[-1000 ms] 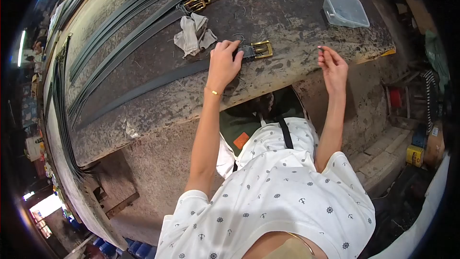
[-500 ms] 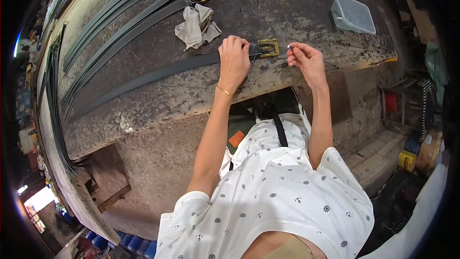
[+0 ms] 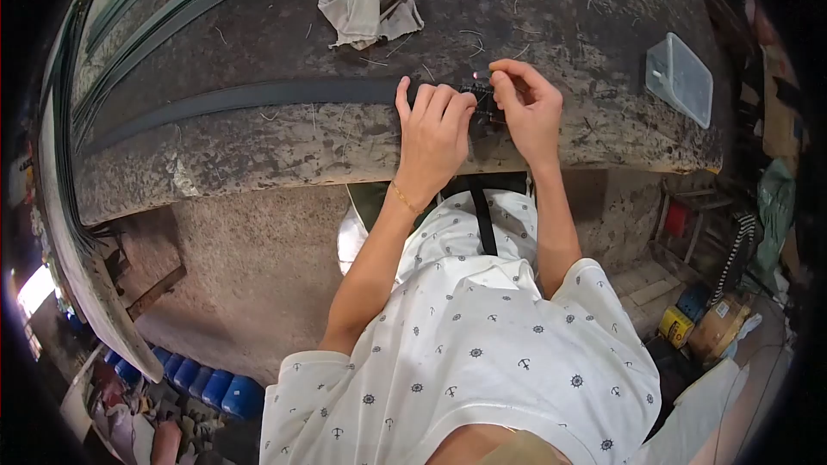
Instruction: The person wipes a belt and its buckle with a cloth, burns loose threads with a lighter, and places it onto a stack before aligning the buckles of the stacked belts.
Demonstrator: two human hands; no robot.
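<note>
A dark leather belt (image 3: 301, 92) lies lengthwise near the front of the worktable (image 3: 284, 142). My left hand (image 3: 438, 125) is closed over the belt close to its buckle end, fingers bent and pressing down. Just past those fingers, the buckle end (image 3: 482, 96) shows dark and is partly covered by both hands. My right hand (image 3: 530, 108) hovers at that end with thumb and forefinger pinched. Between them is a tiny thing, too small to name; a pale pinkish spot shows beside the fingertips. A crumpled beige cloth (image 3: 366, 2) lies behind my left hand.
More dark belts (image 3: 185, 13) stretch across the table's back left, and others hang over its left end. A clear plastic box (image 3: 680, 79) stands at the right. Loose thread ends are scattered about. Blue drums (image 3: 241, 396) stand on the floor at lower left.
My right hand has come left and up against the belt's buckle end. My left hand has shifted toward the buckle, now largely hidden. The view has moved, so the other buckles are out of sight.
</note>
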